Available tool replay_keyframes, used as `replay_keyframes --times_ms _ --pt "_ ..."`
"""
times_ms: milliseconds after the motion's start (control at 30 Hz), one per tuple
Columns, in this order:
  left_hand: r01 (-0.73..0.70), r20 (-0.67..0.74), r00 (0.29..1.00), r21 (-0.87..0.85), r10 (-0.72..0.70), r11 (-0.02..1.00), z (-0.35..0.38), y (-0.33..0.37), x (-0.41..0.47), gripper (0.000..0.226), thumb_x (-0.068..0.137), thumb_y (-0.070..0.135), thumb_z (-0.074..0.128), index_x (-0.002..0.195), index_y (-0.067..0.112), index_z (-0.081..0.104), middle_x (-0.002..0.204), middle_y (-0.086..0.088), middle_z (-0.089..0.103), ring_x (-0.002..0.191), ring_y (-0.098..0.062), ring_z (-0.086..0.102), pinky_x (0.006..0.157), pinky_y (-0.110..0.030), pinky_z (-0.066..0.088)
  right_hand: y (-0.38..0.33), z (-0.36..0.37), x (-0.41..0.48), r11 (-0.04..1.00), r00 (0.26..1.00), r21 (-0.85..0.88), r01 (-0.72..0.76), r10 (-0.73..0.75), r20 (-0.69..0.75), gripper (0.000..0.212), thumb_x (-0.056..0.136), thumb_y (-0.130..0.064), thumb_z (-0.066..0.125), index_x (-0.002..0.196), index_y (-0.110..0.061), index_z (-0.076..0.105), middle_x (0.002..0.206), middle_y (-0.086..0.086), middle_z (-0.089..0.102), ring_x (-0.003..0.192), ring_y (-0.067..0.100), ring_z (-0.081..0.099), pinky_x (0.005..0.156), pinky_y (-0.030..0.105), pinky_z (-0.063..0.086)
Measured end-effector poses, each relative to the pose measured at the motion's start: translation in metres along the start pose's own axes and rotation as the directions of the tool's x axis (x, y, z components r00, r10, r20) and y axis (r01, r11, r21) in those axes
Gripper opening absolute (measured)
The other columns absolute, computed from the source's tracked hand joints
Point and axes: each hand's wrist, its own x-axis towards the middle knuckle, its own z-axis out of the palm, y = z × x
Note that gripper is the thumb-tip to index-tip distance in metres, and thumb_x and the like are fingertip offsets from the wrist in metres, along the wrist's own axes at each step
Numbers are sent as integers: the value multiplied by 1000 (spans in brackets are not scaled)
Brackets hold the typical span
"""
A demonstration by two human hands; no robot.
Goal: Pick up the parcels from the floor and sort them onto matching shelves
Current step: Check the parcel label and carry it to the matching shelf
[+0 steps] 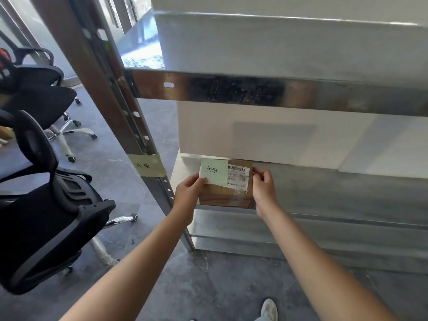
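A small brown cardboard parcel (228, 193) rests at the left end of a low metal shelf (324, 188). It carries a pale green handwritten note and a white barcode label on top. My left hand (188, 193) grips its left edge, thumb on the green note. My right hand (264, 188) holds its right edge. A strip of tape (148, 166) with handwriting is wrapped around the shelf's upright post just left of the parcel.
An upper metal shelf (278, 93) overhangs the parcel, with a white wall behind. Black office chairs (46, 218) crowd the grey floor on the left. The rack's brown upright (111, 89) runs diagonally. My shoe (268, 310) shows at the bottom.
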Motion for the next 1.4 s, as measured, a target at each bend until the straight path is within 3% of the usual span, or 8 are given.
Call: replay_keyframes --times_ms 133,300,400,667,833,1000,1267,1400 --pt "-67 34 997 91 64 994 -4 1 1 14 102 22 60 110 25 71 107 9 72 113 -20 67 101 -35 55 2 -3 -1 995 1000 -96 -9 8 -13 17 99 -7 42 103 -11 58 95 3 63 80 14 57 61 20 44" --pt "-175 48 985 279 169 944 -5 3 -5 35 104 29 57 133 10 63 117 2 68 94 1 61 74 -11 46 10 -13 -8 983 1000 -183 -24 27 12 25 98 -6 41 112 -6 63 105 7 66 89 17 58 66 22 45" --pt "-192 51 981 302 185 934 -5 6 -9 37 106 29 53 137 10 60 122 1 66 109 -14 62 81 -18 47 11 -22 -18 959 996 -271 84 -89 -7 26 99 -4 44 120 -3 59 125 14 57 102 17 54 88 23 41" --pt "-326 7 933 442 360 836 8 20 -28 47 110 25 38 157 18 39 157 -5 47 146 -25 42 119 -38 34 -7 -48 -45 855 932 -385 347 -359 43 39 103 -8 43 141 -3 46 144 10 44 131 21 47 96 8 26" --pt "-593 267 796 526 543 610 51 32 -51 50 111 27 36 161 24 28 171 4 23 159 -18 16 127 -39 16 -22 -79 -58 803 903 -435 406 -425 58 48 106 -17 38 154 -12 31 162 2 27 150 15 24 115 17 16" --pt "-798 552 568 551 611 245 120 30 -71 56 112 34 24 165 21 8 170 12 -5 151 4 -22 127 -26 -14 -31 -127 -64 749 877 -520 410 -481 0 52 108 -23 31 158 -17 17 168 -2 13 154 9 4 127 39 9" --pt "-921 757 356 383 547 69 239 9 -136 62 110 41 15 165 17 0 173 3 -7 156 -4 -18 128 -30 -12 -33 -249 -72 819 855 -501 281 -451 -257 55 108 -32 28 159 -20 14 168 -4 8 155 10 1 127 39 9" --pt "-968 825 244 243 510 71 305 -10 -169 64 108 41 14 164 14 -1 173 1 -7 156 -4 -18 129 -30 -9 -31 -327 -84 832 808 -512 215 -446 -385 55 107 -30 30 159 -16 17 168 1 11 155 13 3 127 39 10"
